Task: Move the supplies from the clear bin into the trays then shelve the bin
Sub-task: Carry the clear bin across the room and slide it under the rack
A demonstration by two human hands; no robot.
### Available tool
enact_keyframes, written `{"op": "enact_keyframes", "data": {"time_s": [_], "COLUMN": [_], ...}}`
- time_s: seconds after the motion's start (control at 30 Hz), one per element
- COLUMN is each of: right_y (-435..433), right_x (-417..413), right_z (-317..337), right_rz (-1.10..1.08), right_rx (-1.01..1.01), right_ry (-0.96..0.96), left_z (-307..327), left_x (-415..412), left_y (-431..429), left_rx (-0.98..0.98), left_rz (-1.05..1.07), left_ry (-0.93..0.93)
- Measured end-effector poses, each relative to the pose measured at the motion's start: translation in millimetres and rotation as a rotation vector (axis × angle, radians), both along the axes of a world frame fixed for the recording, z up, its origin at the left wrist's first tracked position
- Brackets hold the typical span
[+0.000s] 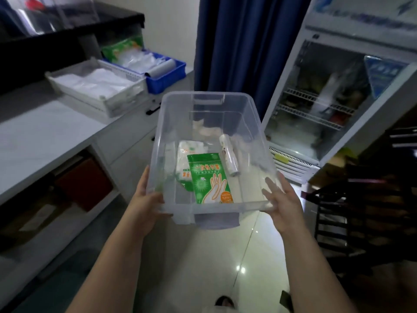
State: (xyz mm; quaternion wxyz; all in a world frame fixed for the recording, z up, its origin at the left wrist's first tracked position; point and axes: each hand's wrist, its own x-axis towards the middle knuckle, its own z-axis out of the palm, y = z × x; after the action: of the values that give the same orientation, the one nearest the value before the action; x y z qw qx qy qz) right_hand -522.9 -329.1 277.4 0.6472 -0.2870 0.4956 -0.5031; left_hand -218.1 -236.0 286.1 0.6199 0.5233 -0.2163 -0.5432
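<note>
Blue curtain; glass-door fridge; glossy floor

Two bare forearms are seen rising from the bottom edge of the frame toward its centre. No sleeves, gloves, watch or rings are worn on them as far as the frame's lower edge. The left hand and the right hand are uncovered, with short, unpainted nails. At bottom centre a dark, rounded shape, possibly footwear, is glimpsed but cannot be identified.

Inside the clear bin lie one green packet, one white packet and one roll; beyond it sit two trays.
</note>
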Motion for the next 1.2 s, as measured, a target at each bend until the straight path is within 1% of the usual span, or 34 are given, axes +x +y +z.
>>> {"op": "enact_keyframes", "data": {"time_s": [0.07,0.2,0.37,0.43,0.5,0.6,0.7,0.83,0.93,1.03,1.2], "right_y": [-40,-114,-198,-238,-281,-356,-436,-529,-591,-663,-803], "right_x": [-25,-57,-63,-54,-40,-9,21,52,67,78,108], "right_z": [12,21,9,4,1,5,17,33,40,44,41], "right_rz": [-0.005,-0.012,-0.103,-0.111,-0.103,-0.100,-0.096,-0.113,-0.118,-0.073,0.064], "right_rx": [-0.049,-0.130,-0.092,-0.073,-0.059,-0.059,-0.050,-0.086,-0.116,-0.097,-0.103], "right_ry": [-0.023,-0.043,-0.052,-0.054,-0.036,-0.002,0.063,0.087,0.052,0.024,0.035], "left_z": [5,13,12,12,9,8,19,30,32,27,11], "left_x": [-21,-48,-54,-46,-35,-10,20,54,70,80,103], "left_y": [-41,-116,-207,-249,-294,-373,-456,-550,-609,-669,-776], "left_rx": [-0.064,-0.067,-0.051,-0.060,-0.067,-0.044,-0.020,-0.102,-0.130,-0.130,-0.067], "left_rz": [-0.024,0.017,0.012,-0.037,-0.087,-0.071,-0.097,-0.150,-0.165,-0.103,0.107], "left_ry": [-0.038,-0.008,-0.022,-0.028,-0.077,-0.093,-0.101,-0.085,-0.060,-0.068,-0.008]}}
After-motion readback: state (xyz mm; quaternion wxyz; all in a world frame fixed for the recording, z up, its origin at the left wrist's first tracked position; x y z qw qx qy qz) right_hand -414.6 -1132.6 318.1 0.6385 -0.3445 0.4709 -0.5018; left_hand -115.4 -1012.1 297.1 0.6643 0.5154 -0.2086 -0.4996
